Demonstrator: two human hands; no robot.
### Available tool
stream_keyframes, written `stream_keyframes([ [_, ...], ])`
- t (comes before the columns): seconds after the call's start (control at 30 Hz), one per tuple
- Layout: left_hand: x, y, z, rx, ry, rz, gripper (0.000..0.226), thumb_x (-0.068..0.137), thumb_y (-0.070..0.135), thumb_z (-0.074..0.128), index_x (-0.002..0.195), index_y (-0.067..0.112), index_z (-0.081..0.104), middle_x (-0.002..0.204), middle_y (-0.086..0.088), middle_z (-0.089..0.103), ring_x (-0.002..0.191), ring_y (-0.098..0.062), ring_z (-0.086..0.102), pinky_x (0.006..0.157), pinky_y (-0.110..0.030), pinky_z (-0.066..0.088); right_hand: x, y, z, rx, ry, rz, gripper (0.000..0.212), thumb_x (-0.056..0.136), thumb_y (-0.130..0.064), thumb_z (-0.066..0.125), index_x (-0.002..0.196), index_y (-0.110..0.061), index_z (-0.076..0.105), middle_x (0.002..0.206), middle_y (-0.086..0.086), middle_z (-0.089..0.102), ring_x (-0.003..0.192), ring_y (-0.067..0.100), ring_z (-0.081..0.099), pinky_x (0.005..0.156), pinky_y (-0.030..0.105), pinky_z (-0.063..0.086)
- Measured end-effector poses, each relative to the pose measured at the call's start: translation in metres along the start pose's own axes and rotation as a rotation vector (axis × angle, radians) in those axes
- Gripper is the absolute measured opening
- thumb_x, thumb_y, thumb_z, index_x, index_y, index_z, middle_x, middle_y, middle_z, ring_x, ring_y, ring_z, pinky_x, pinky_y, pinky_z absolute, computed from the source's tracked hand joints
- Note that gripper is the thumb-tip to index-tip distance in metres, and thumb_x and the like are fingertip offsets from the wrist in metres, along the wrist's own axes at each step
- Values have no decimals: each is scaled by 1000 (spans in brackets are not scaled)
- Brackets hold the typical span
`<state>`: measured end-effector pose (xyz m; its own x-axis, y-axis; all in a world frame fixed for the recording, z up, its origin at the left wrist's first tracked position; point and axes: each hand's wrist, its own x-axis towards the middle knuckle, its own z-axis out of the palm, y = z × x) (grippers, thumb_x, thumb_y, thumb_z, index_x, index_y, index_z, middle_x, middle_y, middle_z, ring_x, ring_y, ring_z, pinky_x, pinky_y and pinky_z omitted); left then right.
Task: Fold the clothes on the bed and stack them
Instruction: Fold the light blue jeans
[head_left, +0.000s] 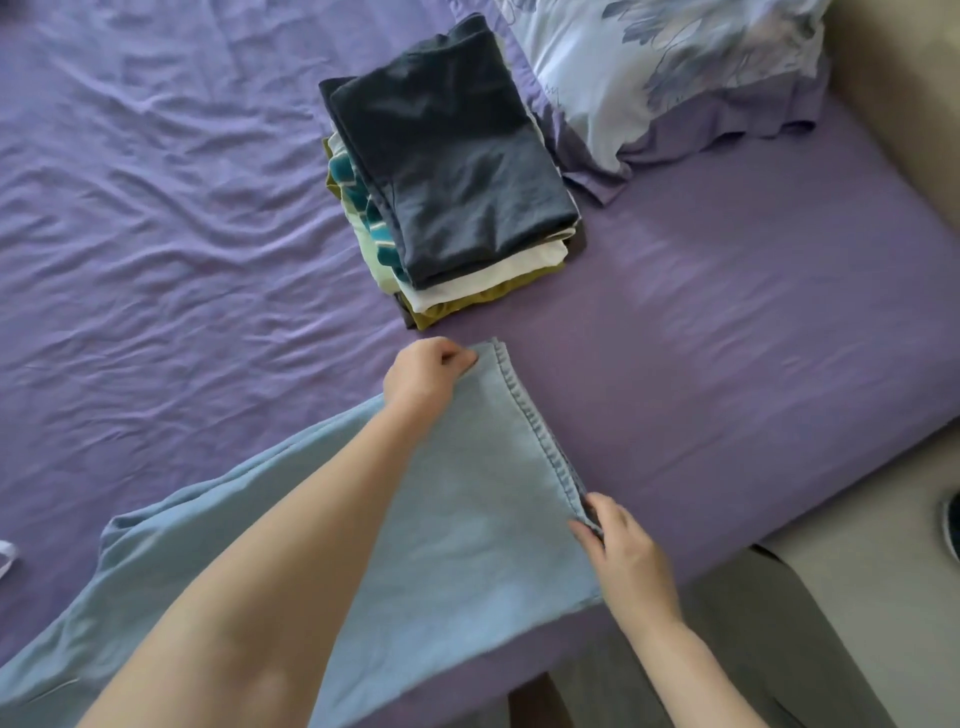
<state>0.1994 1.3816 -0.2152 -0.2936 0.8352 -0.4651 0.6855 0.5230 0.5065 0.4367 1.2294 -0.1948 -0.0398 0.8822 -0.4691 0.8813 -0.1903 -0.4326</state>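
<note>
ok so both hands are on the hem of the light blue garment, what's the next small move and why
Probably carry the hem back toward the body, folding the light blue garment in half. The left hand and right hand each pinch a hem corner, the cloth lies spread out, and the folded stack waits just beyond.

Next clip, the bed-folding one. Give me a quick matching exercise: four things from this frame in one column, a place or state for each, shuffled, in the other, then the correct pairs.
Things
1. dark navy garment
2. light blue garment
3. floral pillow
4. left hand

Places or states
A. at the head of the bed, to the right of the stack
B. folded, on top of the stack
C. pinching the far corner of the stitched hem
D. spread on the purple sheet, held at both ends of its hem

Pairs: 1-B, 2-D, 3-A, 4-C. The right hand holds the near end of that hem.
</note>
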Motion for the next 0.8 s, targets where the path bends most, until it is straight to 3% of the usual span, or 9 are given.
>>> stream_keyframes([
  [0.13, 1, 3, 12, 59, 119, -8, 25, 95, 41, 51, 98, 24, 68, 102, -3, 68, 96, -28, 57, 78, -33, 35, 11, -10, 6, 19, 42, 53, 35, 94, -28, 56, 128, -19, 49, 114, -2, 66, 99, 24, 62, 69, 33, 42],
  [0.27, -2, -3, 22, 289, 204, 94, 29, 97, 40, 47, 102, 21, 68, 104, -6, 64, 102, -29, 47, 80, -35, 24, 16, -7, 13, 117, 99, 104, 43, 89, -11, 61, 131, -11, 49, 126, 5, 59, 109, 30, 58, 80, 35, 43],
  [0.4, -16, -14, 28, 380, 251, 166, 35, 93, 36, 55, 125, 22, 57, 127, -7, 51, 122, -30, 38, 102, -39, 22, 19, -8, 17, -169, 205, -77, 51, 65, 6, 76, 114, 0, 62, 116, 18, 62, 103, 39, 61, 82, 47, 50],
  [0.5, -46, -34, 29, 364, 380, 264, 46, 81, 7, 69, 125, 12, 58, 132, -16, 51, 128, -33, 38, 113, -52, 26, 30, -37, 20, -221, 277, -340, 42, 74, 4, 58, 115, -3, 63, 126, 17, 59, 118, 34, 56, 93, 46, 48],
  [0.57, -71, -61, 28, 352, 472, 285, 54, 69, -7, 71, 119, 9, 62, 127, -18, 55, 124, -32, 38, 107, -55, 35, 40, -66, 29, -219, 212, -510, 47, 76, -2, 47, 120, -5, 62, 132, 17, 55, 124, 33, 53, 96, 45, 48],
  [0.63, -96, -94, 23, 332, 528, 208, 54, 67, -11, 68, 117, 8, 64, 127, -19, 56, 121, -33, 41, 102, -54, 40, 51, -96, 41, -320, 45, -630, 58, 70, -7, 65, 127, -10, 59, 138, 16, 51, 128, 33, 48, 96, 49, 47],
  [0.7, -115, -128, 12, 335, 541, 104, 50, 71, -7, 61, 119, 8, 63, 129, -18, 56, 119, -34, 46, 100, -51, 41, 66, -117, 53, -522, -141, -666, 76, 74, -19, 71, 143, -22, 41, 154, 12, 28, 142, 35, 22, 105, 60, 32],
  [0.77, -130, -160, -8, 349, 520, 50, 40, 80, 4, 54, 119, 7, 63, 129, -16, 57, 119, -37, 51, 102, -48, 35, 89, -118, 59, -615, -294, -533, 66, 96, -30, 43, 151, -32, 8, 160, 3, -8, 145, 32, -12, 109, 66, 9],
  [0.8, -134, -175, -23, 355, 515, 28, 38, 83, 8, 49, 118, 6, 64, 127, -15, 59, 118, -38, 53, 102, -46, 33, 100, -115, 57, -631, -304, -410, 59, 100, -33, 30, 151, -34, 0, 159, 1, -15, 145, 28, -14, 109, 68, 8],
])
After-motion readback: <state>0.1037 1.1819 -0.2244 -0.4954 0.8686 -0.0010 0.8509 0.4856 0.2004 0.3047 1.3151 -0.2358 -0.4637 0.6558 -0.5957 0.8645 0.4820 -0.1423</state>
